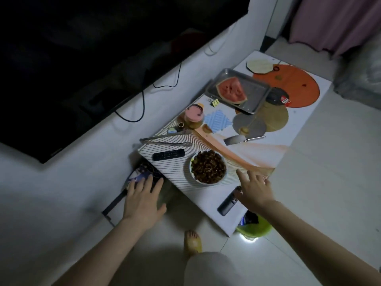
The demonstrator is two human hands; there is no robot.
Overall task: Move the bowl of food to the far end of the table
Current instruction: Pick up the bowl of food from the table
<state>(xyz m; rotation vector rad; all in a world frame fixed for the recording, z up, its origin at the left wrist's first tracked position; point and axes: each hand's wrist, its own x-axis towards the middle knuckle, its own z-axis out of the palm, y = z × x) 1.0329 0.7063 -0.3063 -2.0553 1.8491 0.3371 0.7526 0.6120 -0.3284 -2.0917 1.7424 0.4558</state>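
Bowl of food (208, 167) near table (206, 207) edge, between open hands.

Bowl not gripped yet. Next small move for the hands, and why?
Probably bring both hands in to the rim of the white bowl of dark brown food. The right hand is open with fingers spread just right of the bowl, not touching; the left hand hovers open off the near-left table edge. Neither holds anything.

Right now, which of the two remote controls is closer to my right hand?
The grey remote at the table's near edge, partly under the right hand. The black remote lies farther off, beyond the bowl of food, beside the tongs.
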